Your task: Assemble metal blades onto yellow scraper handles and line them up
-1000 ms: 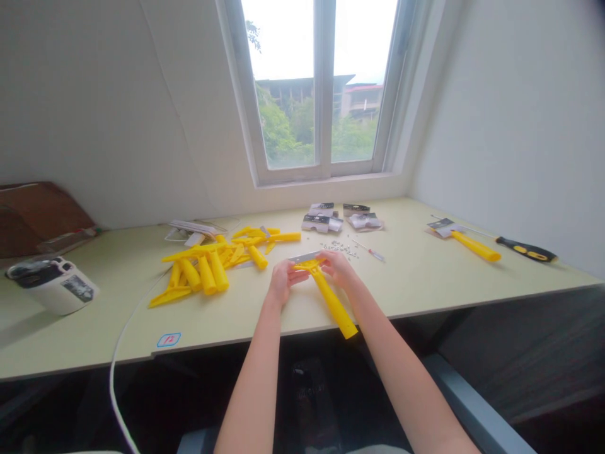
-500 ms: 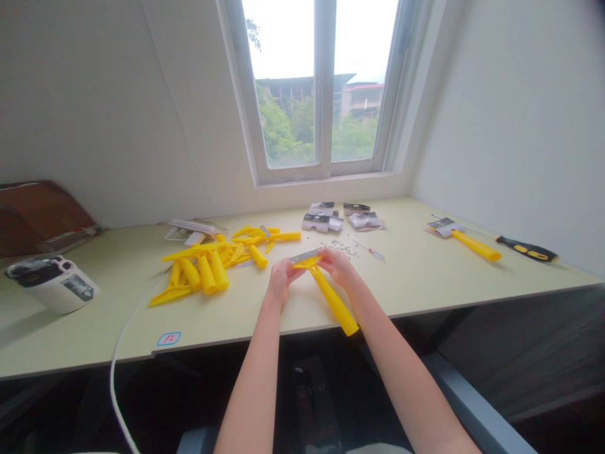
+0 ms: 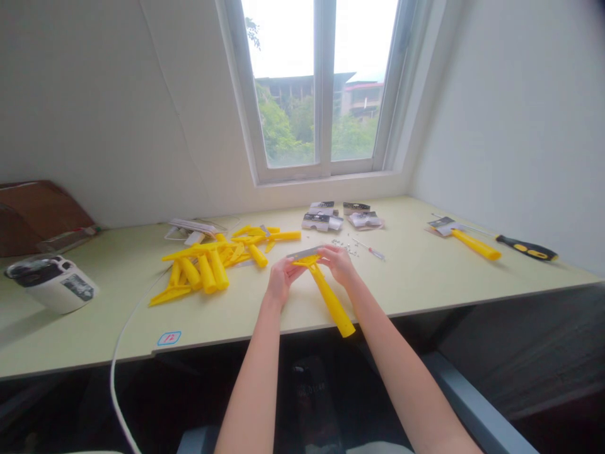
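Lower centre of frame, one yellow plastic handle [image 3: 329, 300], stem angled toward the body, its head held firmly from both sides by the left hand [image 3: 282, 282] and right hand [image 3: 337, 265], fingers curled, steadying a slim metal strip [image 3: 302, 253] along its top edge.

Two long, slim arms reach out from the person — a bare left forearm [image 3: 253, 384] and right forearm [image 3: 406, 384] taper to an ungloved left hand [image 3: 282, 282] and right hand [image 3: 338, 265] — above a sliver of pale clothing [image 3: 378, 449].
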Demonstrator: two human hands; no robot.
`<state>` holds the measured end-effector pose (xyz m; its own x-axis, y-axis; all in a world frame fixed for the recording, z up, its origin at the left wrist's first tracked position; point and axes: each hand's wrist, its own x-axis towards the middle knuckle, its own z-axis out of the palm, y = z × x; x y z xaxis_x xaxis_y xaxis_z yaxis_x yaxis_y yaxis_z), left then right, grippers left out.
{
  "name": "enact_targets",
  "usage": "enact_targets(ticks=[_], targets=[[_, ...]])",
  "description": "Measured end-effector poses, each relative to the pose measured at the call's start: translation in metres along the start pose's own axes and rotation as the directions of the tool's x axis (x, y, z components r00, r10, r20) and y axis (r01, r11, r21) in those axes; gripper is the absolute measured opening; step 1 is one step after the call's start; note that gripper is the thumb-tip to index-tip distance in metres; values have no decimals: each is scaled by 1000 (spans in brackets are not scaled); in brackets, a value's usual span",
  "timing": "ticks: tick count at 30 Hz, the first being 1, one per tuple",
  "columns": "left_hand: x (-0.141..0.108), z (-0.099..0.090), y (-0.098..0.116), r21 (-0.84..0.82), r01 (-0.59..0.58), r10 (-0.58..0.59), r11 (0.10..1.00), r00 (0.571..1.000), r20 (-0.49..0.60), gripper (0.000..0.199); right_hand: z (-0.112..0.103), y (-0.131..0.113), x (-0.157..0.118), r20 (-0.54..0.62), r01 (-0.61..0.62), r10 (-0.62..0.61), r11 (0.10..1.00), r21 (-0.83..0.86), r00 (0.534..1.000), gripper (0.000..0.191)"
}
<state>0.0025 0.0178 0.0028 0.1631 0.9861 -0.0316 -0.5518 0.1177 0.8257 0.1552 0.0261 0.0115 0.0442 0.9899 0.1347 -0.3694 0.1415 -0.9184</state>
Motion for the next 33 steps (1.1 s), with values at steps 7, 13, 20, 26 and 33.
enact_targets(ticks=[7, 13, 20, 26, 33], targets=[[4, -4, -5, 130, -141, 147, 981, 988, -38, 15, 1, 0, -2, 73, 31, -30, 999, -8, 997, 12], [7, -7, -7, 151, -169, 186, 974, 977, -102, 13, -2, 8, 2, 48, -27, 33, 993, -117, 998, 17], [10, -9, -11, 181, -143, 162, 973, 982, -93, 12, -3, 15, 6, -31, 66, -77, 962, -265, 997, 19], [10, -6, -10, 151, -97, 112, 984, 989, -93, 15, -1, 13, 6, -71, 91, -113, 961, -260, 991, 18], [9, -4, -6, 113, -5, 17, 994, 994, -108, 16, -2, 15, 7, -90, 92, -121, 956, -279, 989, 15]])
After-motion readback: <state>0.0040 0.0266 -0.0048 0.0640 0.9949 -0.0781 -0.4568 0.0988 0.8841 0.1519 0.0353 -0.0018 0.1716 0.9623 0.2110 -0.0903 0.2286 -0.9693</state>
